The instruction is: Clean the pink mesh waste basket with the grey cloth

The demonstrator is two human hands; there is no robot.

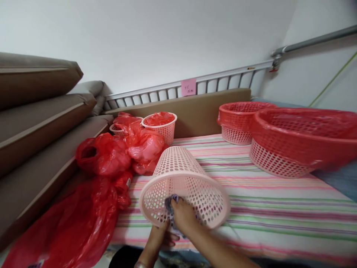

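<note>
A pink perforated plastic wastebasket (178, 160) lies on its side on the striped sheet, its mouth turned towards me. My right hand (184, 214) is inside the mouth, its fingers closed on a bunched grey-purple cloth (169, 204) against the basket's inner wall. At the lower rim, my left hand (164, 233) grips the edge with the thumb on top; its other fingers show partly beneath. The cloth's lower end hangs near the left hand and is partly hidden by the right wrist.
Red plastic bags (106, 154) are heaped at left beside stacked brown cushions (47, 139). A bag-lined basket (164, 130) stands behind them. Two red-lined baskets, one large (279, 160) and one farther back (237, 134), stand at right. A pink note (189, 87) hangs on the rail.
</note>
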